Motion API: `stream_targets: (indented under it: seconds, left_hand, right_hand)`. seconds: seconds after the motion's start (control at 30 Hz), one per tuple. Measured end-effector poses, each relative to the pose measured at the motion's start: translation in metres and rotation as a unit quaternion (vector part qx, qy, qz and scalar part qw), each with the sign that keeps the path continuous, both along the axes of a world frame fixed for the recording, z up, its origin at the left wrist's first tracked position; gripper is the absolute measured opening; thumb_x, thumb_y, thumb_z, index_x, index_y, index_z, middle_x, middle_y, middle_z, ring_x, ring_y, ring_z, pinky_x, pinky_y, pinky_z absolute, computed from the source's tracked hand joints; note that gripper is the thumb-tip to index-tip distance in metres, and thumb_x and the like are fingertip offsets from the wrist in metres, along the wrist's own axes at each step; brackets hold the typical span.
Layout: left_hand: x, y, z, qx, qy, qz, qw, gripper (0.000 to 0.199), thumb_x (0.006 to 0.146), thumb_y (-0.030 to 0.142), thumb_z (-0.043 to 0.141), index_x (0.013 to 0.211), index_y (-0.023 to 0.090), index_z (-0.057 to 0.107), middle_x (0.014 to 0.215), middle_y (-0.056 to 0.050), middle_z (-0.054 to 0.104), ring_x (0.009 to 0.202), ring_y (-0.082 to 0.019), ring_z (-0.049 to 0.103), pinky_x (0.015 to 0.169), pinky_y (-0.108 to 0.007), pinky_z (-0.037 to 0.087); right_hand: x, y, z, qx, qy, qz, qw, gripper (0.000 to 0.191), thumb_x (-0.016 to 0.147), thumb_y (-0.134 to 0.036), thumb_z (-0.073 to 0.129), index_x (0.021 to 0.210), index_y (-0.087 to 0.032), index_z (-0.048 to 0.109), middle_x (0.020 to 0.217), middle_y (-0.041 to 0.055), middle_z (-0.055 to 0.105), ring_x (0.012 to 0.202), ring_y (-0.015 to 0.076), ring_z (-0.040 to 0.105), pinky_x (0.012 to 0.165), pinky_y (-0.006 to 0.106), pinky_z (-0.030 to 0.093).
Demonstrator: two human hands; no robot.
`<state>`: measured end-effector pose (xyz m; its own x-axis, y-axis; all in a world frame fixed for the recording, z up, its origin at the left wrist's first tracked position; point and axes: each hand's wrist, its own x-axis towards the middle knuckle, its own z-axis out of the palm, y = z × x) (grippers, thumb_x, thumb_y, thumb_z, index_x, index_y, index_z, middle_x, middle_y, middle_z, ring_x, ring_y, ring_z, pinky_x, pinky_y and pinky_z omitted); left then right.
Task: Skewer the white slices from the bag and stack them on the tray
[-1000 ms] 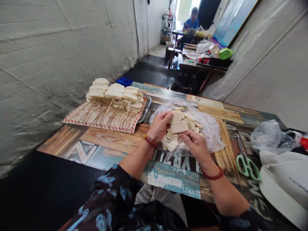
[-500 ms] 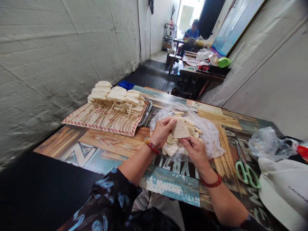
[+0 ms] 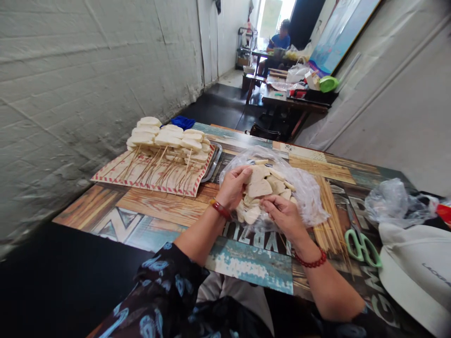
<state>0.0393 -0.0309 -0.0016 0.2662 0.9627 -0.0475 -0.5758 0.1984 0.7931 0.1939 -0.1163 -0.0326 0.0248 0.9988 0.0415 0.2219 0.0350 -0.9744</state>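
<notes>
reaching forward over the table (image 3: 158, 206), both forearms angle inward so that the hands meet above the open plastic bag (image 3: 310, 192). the left hand (image 3: 232, 188) is nearly closed, its thumb laid over bent fingers, gripping the left edge of the pale slices (image 3: 260, 188), which lie broad side up over the loose slices (image 3: 252, 215) in the bag. the right hand (image 3: 284, 217) comes in from the lower right, wrist low, fingers curled and thumb and fingertips drawn together at the near edge of the held slices; whether something thin sits in that pinch, i cannot tell.

to the right of the bag lie the bare skewers (image 3: 329, 225), with the green-handled scissors (image 3: 362, 246) beside them and the white cap (image 3: 419, 267) beyond. on the left, the skewered slices (image 3: 169, 136) are piled on the printed paper (image 3: 148, 174), sticks pointing toward the person.
</notes>
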Motion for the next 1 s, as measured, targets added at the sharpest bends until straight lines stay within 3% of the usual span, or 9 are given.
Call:
stream_targets:
  seconds: [0.13,0.3,0.47,0.67,1.0]
  left_hand:
    - [-0.003,0.004,0.003,-0.027,-0.02,0.017,0.999,0.043,0.058,0.036,0.089,0.091,0.015,0.073,0.082,-0.002,0.072,0.073,-0.013,0.063,0.069,-0.024,0.05]
    - [-0.004,0.004,0.008,-0.055,-0.019,-0.019,0.998,0.044,0.068,0.037,0.084,0.104,0.017,0.069,0.094,-0.006,0.074,0.079,-0.018,0.069,0.071,-0.03,0.055]
    - [-0.005,0.005,0.01,-0.042,0.01,-0.069,0.997,0.037,0.069,0.038,0.084,0.095,0.016,0.071,0.094,-0.009,0.076,0.085,-0.024,0.071,0.073,-0.035,0.058]
    - [-0.003,0.004,0.009,-0.023,0.041,-0.061,0.997,0.032,0.066,0.04,0.085,0.086,0.018,0.073,0.091,-0.01,0.076,0.096,-0.031,0.071,0.073,-0.039,0.06]
    - [0.001,0.002,0.008,-0.025,0.052,-0.05,0.997,0.035,0.068,0.04,0.084,0.085,0.013,0.071,0.087,-0.01,0.076,0.09,-0.027,0.073,0.074,-0.034,0.061]
  right_hand:
    - [0.0,0.001,-0.001,0.014,-0.006,-0.002,1.0,0.036,0.086,-0.052,0.063,0.086,-0.016,0.071,0.067,0.0013,0.062,0.056,0.012,0.049,0.05,0.024,0.038]
    - [-0.001,0.001,0.002,0.055,-0.037,-0.005,0.998,0.029,0.088,-0.045,0.063,0.084,-0.018,0.071,0.07,0.0016,0.065,0.061,0.0135,0.053,0.055,0.025,0.041]
    - [-0.004,0.003,0.01,0.079,-0.06,0.002,0.995,0.022,0.088,-0.036,0.061,0.081,-0.018,0.071,0.071,0.0017,0.067,0.064,0.0143,0.056,0.058,0.025,0.042]
    - [-0.005,0.003,0.011,0.105,-0.102,-0.018,0.989,0.022,0.088,-0.033,0.06,0.076,-0.019,0.07,0.071,0.0021,0.068,0.064,0.0145,0.058,0.06,0.026,0.043]
    - [-0.005,0.002,0.014,0.112,-0.114,-0.024,0.987,0.023,0.089,-0.033,0.059,0.075,-0.019,0.069,0.07,0.002,0.068,0.064,0.0151,0.059,0.061,0.027,0.043]
